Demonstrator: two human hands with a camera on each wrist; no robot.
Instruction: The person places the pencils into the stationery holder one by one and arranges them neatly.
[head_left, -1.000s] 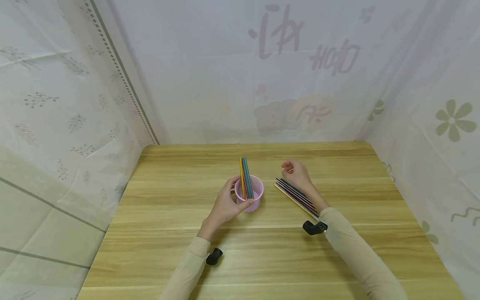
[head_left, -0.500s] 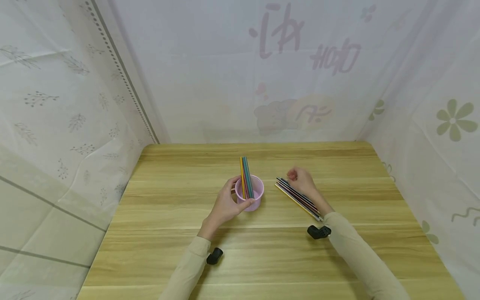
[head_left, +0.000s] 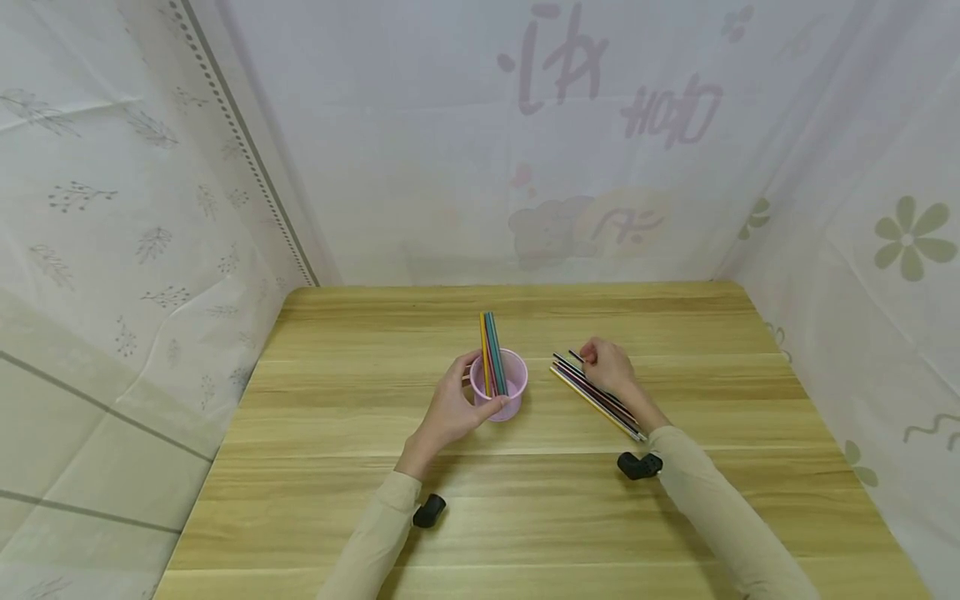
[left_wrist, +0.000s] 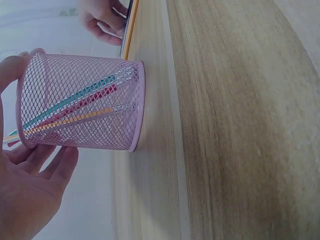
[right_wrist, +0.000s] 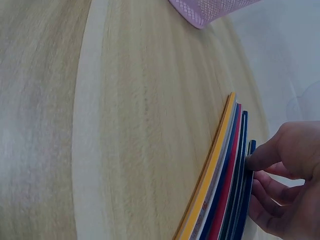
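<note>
On the wood-grain tabletop (head_left: 525,517), I see the pink mesh pencil cup (left_wrist: 80,80) upright, left of and apart from the loose coloured pencils (head_left: 596,402). The left hand (head_left: 453,408) curls round its rim, thumb across the near side. The right hand (head_left: 609,367) is mostly closed, thumb and fingertips pinching a dark blue pencil (right_wrist: 246,200) near one end, at the row's outer edge. That off-centre pinch worries me: the long free end could droop or swing if lifted, and neighbours lying so close could get dragged or rolled. The standing pencils (head_left: 496,350) all lean to one side, so I'd expect them to slide if the left grip jerked or tilted the cup.
</note>
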